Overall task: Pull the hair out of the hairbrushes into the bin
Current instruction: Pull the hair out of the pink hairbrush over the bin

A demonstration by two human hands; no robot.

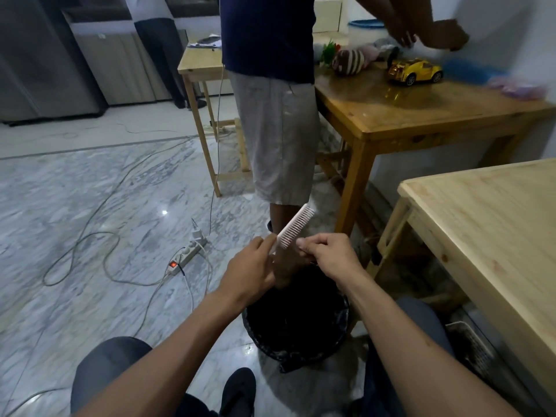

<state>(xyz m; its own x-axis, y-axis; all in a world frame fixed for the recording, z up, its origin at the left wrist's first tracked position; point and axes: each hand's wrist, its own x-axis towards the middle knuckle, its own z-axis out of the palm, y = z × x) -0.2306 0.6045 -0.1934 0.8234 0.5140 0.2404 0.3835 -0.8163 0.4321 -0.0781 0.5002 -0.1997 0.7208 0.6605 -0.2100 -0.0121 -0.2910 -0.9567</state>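
Note:
A pale pink comb (296,225) points up and to the right above a black-lined bin (296,320) on the floor between my knees. My left hand (249,272) grips the comb's lower end. My right hand (328,254) sits just right of the comb's lower teeth, thumb and fingers pinched together close to them. Any hair between those fingertips is too fine to make out. Both hands hover over the bin's far rim.
A person in grey shorts (279,139) stands just beyond the bin. A dark wooden table (421,115) holds a yellow toy car (416,70). A light wooden table (493,224) is at my right. A power strip (188,254) and cables lie on the marble floor at left.

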